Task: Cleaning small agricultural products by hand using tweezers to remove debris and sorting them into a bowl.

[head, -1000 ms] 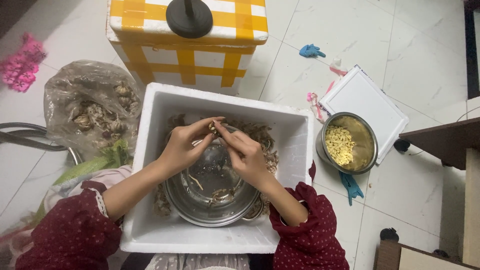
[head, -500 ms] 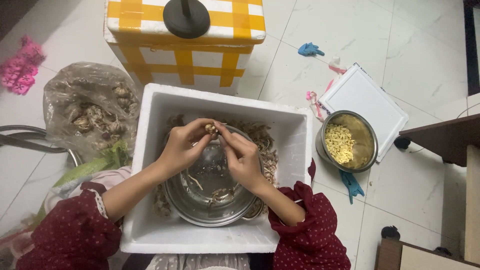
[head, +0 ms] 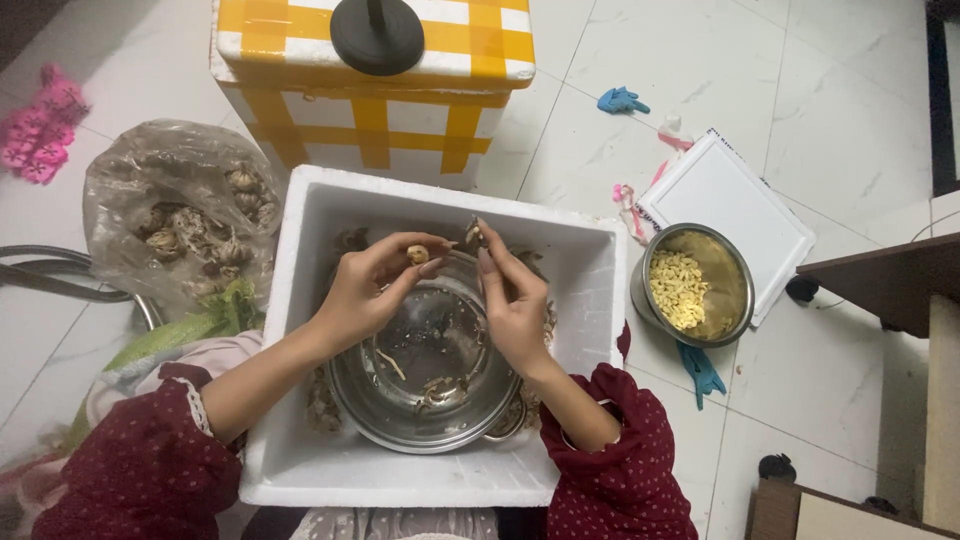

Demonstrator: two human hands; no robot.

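Over one steel pot (head: 430, 400) in one white foam box (head: 300, 300), left hand (head: 365, 290) fingers pinch one pale peeled clove (head: 417, 254); right hand (head: 510, 300) fingers pinch one brown husk (head: 474, 235); one steel bowl (head: 735, 290) of peeled pieces stands beside

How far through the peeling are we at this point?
Done: the small steel bowl on the white lid holds a partial layer of pale peeled pieces. In hand: the left hand pinches a pale piece, and the right hand holds a dark husk scrap, above the steel pot with a few scraps. Left: the plastic bag looks well stocked with unpeeled pieces.
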